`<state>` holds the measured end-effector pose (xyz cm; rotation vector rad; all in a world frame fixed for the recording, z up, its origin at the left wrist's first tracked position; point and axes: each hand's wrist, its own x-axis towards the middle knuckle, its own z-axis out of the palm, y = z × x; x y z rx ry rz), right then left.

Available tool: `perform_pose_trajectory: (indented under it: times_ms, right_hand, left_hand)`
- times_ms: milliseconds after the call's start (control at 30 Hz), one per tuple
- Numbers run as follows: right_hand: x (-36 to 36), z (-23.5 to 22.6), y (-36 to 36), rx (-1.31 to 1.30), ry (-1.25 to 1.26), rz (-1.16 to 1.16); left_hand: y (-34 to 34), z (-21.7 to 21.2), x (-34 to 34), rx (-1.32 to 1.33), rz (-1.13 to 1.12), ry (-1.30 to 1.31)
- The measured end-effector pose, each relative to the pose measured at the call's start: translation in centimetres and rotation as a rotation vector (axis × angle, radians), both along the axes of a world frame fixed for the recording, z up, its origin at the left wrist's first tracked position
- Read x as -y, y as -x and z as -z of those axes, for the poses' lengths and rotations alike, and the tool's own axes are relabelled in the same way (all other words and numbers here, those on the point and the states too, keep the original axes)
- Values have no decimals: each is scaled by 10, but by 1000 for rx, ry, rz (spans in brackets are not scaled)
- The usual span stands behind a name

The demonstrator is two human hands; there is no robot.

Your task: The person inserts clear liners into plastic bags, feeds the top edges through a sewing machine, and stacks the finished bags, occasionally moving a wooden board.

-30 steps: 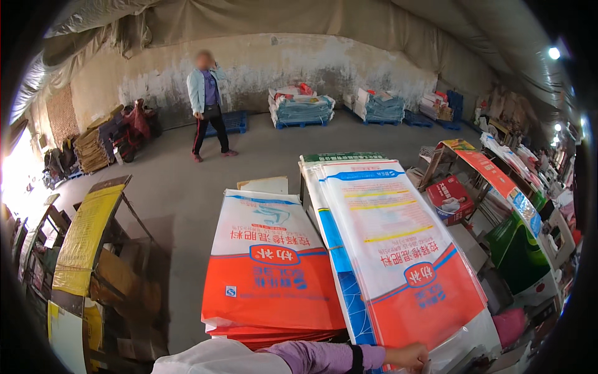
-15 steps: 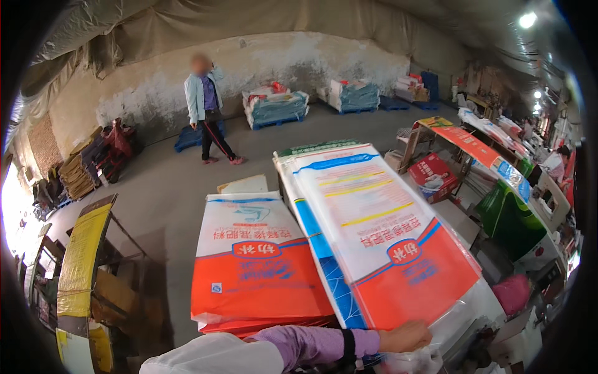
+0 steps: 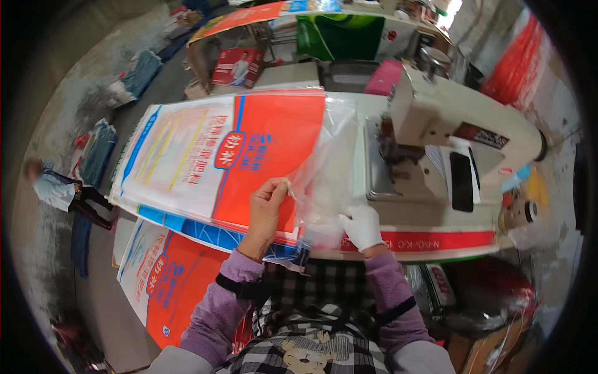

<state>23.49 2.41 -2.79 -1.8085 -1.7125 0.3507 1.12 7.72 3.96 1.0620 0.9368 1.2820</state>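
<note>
Orange, white and blue woven sacks (image 3: 280,137) lie stacked on the sewing table, their orange ends toward the machine. A clear plastic liner (image 3: 330,181) spreads out past those ends. My bare left hand (image 3: 266,209) is over the orange end of the top sack, thumb and fingers pinched on the liner's crumpled edge. Closer to the table's front edge, my right hand (image 3: 362,228), in a white glove, is closed on the near part of the same liner. Its fingertips are partly hidden. To the right stands a cream sewing machine (image 3: 430,112), touched by neither hand.
A dark phone (image 3: 462,181) lies on the machine bed. More printed sacks (image 3: 180,280) hang at the lower left of the table. A red carton (image 3: 238,67) and a pink bundle (image 3: 384,78) are beyond. A person (image 3: 56,187) is at the far left.
My view has swung right, onto the table and sewing machine. The left hand has come over the sack's orange end and now pinches the liner; the gloved right hand has come into view.
</note>
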Motion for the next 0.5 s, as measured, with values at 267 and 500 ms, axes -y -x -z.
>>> perform_pose_trajectory:
  times_ms: [267,500]
  right_hand:
    - [7,-77,76,-353,-153,-210]
    - [-20,-21,100,-1125,31,-312]
  left_hand:
    - [-10,8,15,-147,108,-80]
    - [16,2,-6,-1141,224,-341]
